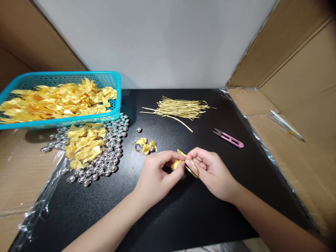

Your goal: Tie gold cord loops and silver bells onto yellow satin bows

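My left hand (161, 173) pinches a yellow ribbon bow (177, 164) between thumb and fingertips. Close against it, my right hand (210, 171) is closed on a looped gold cord (193, 169), which meets the bow between the two hands. The fingers hide the spot where cord and bow join. Just left of my hands lies a finished-looking piece (145, 145), yellow bows with a looped cord and a small silver bell. A single silver bell (139, 130) rests a little behind it.
At the left, a turquoise basket (118, 94) holds many yellow bows. Before it, loose bows (86, 143) lie on a spread of silver bells (105, 164). A bundle of gold cords (181, 107) lies at the back, pink thread snips (228, 137) at the right. Cardboard walls flank the black table.
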Motion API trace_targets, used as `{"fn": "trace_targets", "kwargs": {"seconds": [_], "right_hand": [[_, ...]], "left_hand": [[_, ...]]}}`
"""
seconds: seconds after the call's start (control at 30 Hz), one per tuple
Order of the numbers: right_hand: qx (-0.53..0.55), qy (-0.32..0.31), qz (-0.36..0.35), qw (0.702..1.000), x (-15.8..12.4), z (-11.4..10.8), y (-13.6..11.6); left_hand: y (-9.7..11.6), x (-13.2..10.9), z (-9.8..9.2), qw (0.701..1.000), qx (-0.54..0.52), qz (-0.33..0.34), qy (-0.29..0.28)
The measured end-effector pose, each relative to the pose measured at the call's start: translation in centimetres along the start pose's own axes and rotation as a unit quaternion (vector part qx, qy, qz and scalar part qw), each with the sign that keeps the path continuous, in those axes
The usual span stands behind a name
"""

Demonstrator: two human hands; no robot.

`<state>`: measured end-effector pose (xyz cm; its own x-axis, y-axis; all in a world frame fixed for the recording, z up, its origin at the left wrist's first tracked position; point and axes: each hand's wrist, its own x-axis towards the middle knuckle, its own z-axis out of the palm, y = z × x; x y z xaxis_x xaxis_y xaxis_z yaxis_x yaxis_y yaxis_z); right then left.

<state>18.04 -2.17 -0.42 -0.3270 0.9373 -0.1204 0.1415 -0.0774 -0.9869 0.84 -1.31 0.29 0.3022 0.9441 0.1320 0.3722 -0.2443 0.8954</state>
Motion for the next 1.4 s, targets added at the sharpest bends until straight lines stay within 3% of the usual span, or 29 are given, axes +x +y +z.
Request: {"fn": "trace_targets", "kwargs": {"seconds": [0.17,0.27,0.4,0.57,0.67,0.83,1.07,1.27,1.4], "right_hand": [[-0.043,0.021,-0.016,0.999,-0.1,-0.1,0.2],[-0.098,0.036,-0.059,0.993,-0.2,-0.1,0.0],[-0.128,0.045,-0.098,0.986,-0.2,-0.1,0.0],[-0.157,0.049,-0.121,0.979,0.0,-0.2,0.1],[-0.189,0.052,-0.131,0.972,-0.1,-0.4,0.1],[-0.186,0.023,-0.116,0.975,-0.2,-0.7,0.1],[-0.232,-0.005,-0.128,0.964,-0.1,-1.1,0.0],[-0.228,-0.013,-0.116,0.967,-0.1,-1.3,-0.1],[-0.212,-0.006,-0.116,0.970,-0.1,-1.2,-0.1]], "left_hand": [[-0.4,-0.1,0.2,1.000,-0.024,0.000,-0.012],[-0.6,-0.3,0.6,0.989,-0.139,-0.055,-0.006],[-0.8,-0.1,1.0,0.931,-0.323,-0.169,-0.011],[-0.5,0.4,0.4,0.884,-0.371,-0.279,-0.048],[-0.5,0.4,0.0,0.875,-0.378,-0.286,-0.101],[-0.7,0.5,-0.2,0.876,-0.366,-0.284,-0.136],[-1.1,0.8,-0.5,0.817,-0.434,-0.325,-0.196],[-1.1,0.9,-0.5,0.853,-0.396,-0.272,-0.203],[-1.1,0.7,-0.3,0.885,-0.359,-0.244,-0.169]]}}
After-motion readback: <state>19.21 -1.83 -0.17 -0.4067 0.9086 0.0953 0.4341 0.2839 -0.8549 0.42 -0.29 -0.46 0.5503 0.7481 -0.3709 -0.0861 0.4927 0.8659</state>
